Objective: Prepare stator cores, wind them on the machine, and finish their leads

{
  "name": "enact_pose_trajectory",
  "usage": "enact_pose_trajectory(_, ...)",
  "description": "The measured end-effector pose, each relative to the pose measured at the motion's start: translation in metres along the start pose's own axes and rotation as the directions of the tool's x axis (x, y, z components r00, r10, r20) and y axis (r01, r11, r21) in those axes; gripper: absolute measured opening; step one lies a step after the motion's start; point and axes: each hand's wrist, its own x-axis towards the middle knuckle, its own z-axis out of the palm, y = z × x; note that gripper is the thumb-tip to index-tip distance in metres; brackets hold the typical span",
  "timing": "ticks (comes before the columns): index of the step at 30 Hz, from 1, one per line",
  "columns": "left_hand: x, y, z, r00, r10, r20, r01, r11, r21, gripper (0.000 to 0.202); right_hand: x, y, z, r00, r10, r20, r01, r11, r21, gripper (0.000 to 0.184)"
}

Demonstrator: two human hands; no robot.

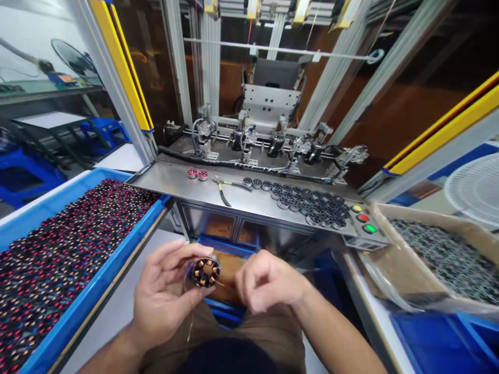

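Observation:
My left hand (166,293) grips a small round wound stator (206,271) with copper coils, held over my lap. Fine copper wire ends stick out of the stator toward the right. My right hand (268,283) is just right of the stator with its fingers curled in a pinch near those wire ends; whether it holds a wire I cannot make out. Behind the hands a steel shelf (175,182) fronts a winding machine (268,130).
A blue tray (97,285) full of wound stators lies at the left. A cardboard box (384,259) of black bare stators sits at the right. On the shelf lie several black stators (312,200), two red ones (197,174), pliers (224,189) and coloured buttons (364,218).

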Motion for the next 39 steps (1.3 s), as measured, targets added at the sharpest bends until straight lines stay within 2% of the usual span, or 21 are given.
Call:
enact_pose_trajectory(1,-0.001,0.001,0.001,1.000,-0.002,0.006,0.002,1.000,-0.008,0.076,-0.007,0.004,-0.007,0.997,0.039,0.071,-0.037,0.999,-0.027,0.022)
enact_pose_trajectory(2,-0.002,0.001,0.001,1.000,0.013,0.008,-0.013,1.000,-0.004,0.077,-0.012,0.011,-0.010,0.994,0.070,0.081,-0.067,0.997,-0.039,0.019)
enact_pose_trajectory(3,-0.002,0.001,0.002,0.999,0.039,0.010,-0.039,0.999,0.015,0.078,-0.014,0.019,-0.008,0.995,0.091,0.042,-0.091,0.996,-0.015,0.020)
enact_pose_trajectory(5,-0.001,-0.001,0.005,0.995,0.101,0.019,-0.102,0.992,0.079,0.080,-0.013,0.037,0.008,0.987,0.108,-0.120,-0.092,0.987,0.130,0.032)
enact_pose_trajectory(7,0.000,-0.005,0.009,0.989,0.141,0.032,-0.144,0.981,0.132,0.080,-0.004,0.051,0.032,0.963,0.100,-0.249,-0.015,0.947,0.322,0.043)
enact_pose_trajectory(9,0.000,-0.008,0.012,0.990,0.134,0.050,-0.140,0.979,0.146,0.080,0.006,0.058,0.054,0.941,0.083,-0.329,0.075,0.895,0.440,0.042)
enact_pose_trajectory(12,0.000,-0.012,0.013,0.987,0.129,0.091,-0.141,0.980,0.138,0.084,0.015,0.056,0.070,0.911,0.114,-0.396,0.107,0.862,0.495,0.033)
enact_pose_trajectory(15,-0.002,-0.012,0.011,0.992,0.099,0.084,-0.111,0.981,0.159,0.083,0.010,0.055,0.071,0.904,0.174,-0.391,0.052,0.862,0.504,0.031)
enact_pose_trajectory(20,-0.003,-0.009,0.006,0.991,-0.126,0.040,0.121,0.988,0.100,0.074,-0.007,0.054,0.057,0.925,0.230,-0.304,-0.098,0.914,0.394,0.029)
enact_pose_trajectory(22,-0.005,-0.008,0.004,0.983,-0.165,0.076,0.160,0.985,0.070,0.070,-0.011,0.047,0.047,0.923,0.177,-0.342,-0.059,0.943,0.328,0.033)
enact_pose_trajectory(25,-0.009,-0.008,0.003,0.959,-0.235,0.159,0.227,0.972,0.064,0.068,-0.014,0.031,0.037,0.883,0.045,-0.467,0.058,0.978,0.203,0.041)
enact_pose_trajectory(27,-0.013,-0.008,0.003,0.938,-0.273,0.214,0.267,0.962,0.057,0.066,-0.014,0.021,0.036,0.863,0.035,-0.505,0.045,0.988,0.146,0.038)
enact_pose_trajectory(29,-0.015,-0.009,0.006,0.925,-0.289,0.246,0.293,0.956,0.020,0.067,-0.013,0.014,0.040,0.853,0.070,-0.518,-0.005,0.992,0.125,0.033)
enact_pose_trajectory(32,-0.017,-0.013,0.012,0.933,-0.295,0.204,0.313,0.948,-0.064,0.073,-0.011,0.013,0.047,0.846,0.077,-0.528,-0.032,0.995,0.093,0.033)
enact_pose_trajectory(36,-0.015,-0.015,0.017,0.935,-0.320,0.154,0.342,0.929,-0.141,0.072,-0.016,0.021,0.047,0.873,0.048,-0.486,-0.063,0.998,-0.015,0.031)
enact_pose_trajectory(39,-0.012,-0.014,0.016,0.936,-0.312,0.162,0.337,0.928,-0.160,0.070,-0.023,0.027,0.042,0.895,-0.027,-0.446,-0.064,0.980,-0.189,0.031)
